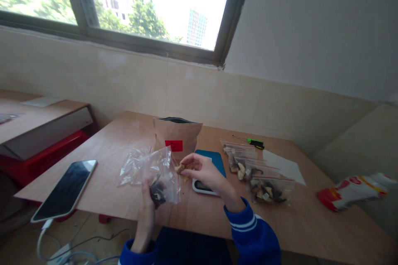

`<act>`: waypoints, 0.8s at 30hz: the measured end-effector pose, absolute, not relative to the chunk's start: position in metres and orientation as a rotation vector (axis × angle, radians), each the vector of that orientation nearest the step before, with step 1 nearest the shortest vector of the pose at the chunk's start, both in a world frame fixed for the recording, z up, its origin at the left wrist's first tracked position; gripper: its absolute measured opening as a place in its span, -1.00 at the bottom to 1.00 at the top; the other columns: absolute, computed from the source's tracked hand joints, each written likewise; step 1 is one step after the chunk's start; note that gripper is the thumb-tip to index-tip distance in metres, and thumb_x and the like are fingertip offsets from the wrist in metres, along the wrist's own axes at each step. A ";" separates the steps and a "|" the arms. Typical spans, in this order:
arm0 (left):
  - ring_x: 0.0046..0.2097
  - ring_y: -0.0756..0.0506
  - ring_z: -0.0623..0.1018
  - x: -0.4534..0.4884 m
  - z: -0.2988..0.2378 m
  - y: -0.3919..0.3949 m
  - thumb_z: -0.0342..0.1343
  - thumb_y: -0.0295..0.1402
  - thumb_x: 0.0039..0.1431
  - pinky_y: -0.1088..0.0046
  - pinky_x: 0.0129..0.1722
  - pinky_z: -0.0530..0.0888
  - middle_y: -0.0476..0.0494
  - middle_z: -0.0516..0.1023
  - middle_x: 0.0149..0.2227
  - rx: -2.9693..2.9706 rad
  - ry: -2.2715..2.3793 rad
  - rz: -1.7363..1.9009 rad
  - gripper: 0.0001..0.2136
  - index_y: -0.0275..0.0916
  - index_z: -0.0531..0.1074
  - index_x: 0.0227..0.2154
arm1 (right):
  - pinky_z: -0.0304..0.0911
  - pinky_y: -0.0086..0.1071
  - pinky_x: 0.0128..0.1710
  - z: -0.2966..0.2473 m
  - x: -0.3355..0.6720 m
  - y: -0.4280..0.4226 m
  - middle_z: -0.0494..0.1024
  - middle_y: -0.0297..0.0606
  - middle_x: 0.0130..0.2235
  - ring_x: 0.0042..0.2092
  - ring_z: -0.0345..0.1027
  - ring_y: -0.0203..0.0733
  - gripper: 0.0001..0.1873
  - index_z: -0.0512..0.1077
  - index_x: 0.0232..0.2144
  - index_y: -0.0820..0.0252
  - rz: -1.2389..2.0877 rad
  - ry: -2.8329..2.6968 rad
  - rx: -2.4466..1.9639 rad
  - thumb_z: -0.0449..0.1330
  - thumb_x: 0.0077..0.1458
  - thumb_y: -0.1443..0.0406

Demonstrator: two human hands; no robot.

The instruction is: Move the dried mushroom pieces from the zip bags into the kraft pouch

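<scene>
My left hand is closed on a clear zip bag, held tilted above the table. Dark dried pieces lie in its lower part. Between thumb and fingertips, my right hand pinches a pale brown dried piece close to the bag's right side. A small digital scale with a blue top is partly hidden under that hand. Just behind the held bag stands a brown paper pouch with a red label, its top parted. Other clear plastic bags lie flat to the left.
Several filled zip bags lie right of the scale, beside white paper and a green-black screwdriver. A bottle is at the far right. A phone on a charging cable overhangs the left front edge.
</scene>
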State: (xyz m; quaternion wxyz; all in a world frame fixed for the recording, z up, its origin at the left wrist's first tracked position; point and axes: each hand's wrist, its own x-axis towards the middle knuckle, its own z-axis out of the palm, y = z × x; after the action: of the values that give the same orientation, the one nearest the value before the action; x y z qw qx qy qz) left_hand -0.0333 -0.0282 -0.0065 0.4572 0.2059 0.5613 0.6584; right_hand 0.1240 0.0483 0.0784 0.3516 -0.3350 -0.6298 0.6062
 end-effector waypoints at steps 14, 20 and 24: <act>-0.41 -0.11 0.53 -0.043 -0.004 -0.032 -0.02 0.33 -0.16 0.44 -0.51 0.39 -0.13 0.57 -0.44 0.440 1.452 1.663 -0.31 -0.25 0.46 -0.30 | 0.31 -0.31 -0.07 0.176 0.082 0.127 0.57 -0.15 -0.20 -0.14 0.44 -0.18 -0.72 0.53 -0.22 0.27 0.217 -2.290 -0.837 0.06 0.15 0.53; -0.38 -0.12 0.54 -0.049 -0.006 -0.032 -0.01 0.35 -0.18 0.44 -0.51 0.38 -0.11 0.58 -0.42 0.425 1.446 1.667 -0.27 -0.24 0.44 -0.20 | 0.29 -0.36 -0.06 0.163 0.085 0.124 0.54 -0.11 -0.15 -0.12 0.42 -0.21 -0.55 0.50 -0.07 0.29 0.166 -2.471 -0.829 -0.04 0.15 0.63; -0.40 -0.11 0.53 -0.049 -0.006 -0.032 -0.03 0.35 -0.16 0.46 -0.53 0.37 -0.10 0.57 -0.44 0.424 1.442 1.654 -0.27 -0.23 0.44 -0.20 | 0.30 -0.36 -0.01 0.163 0.088 0.127 0.50 -0.15 -0.07 -0.06 0.42 -0.25 -0.54 0.40 0.06 0.23 0.266 -2.377 -0.754 0.00 0.17 0.58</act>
State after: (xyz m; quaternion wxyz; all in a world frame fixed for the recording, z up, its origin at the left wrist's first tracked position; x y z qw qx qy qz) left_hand -0.0494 -0.0324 -0.0056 0.4379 0.1707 0.5802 0.6652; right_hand 0.0878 0.1268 0.1631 0.3114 -0.2855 -0.9007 0.1008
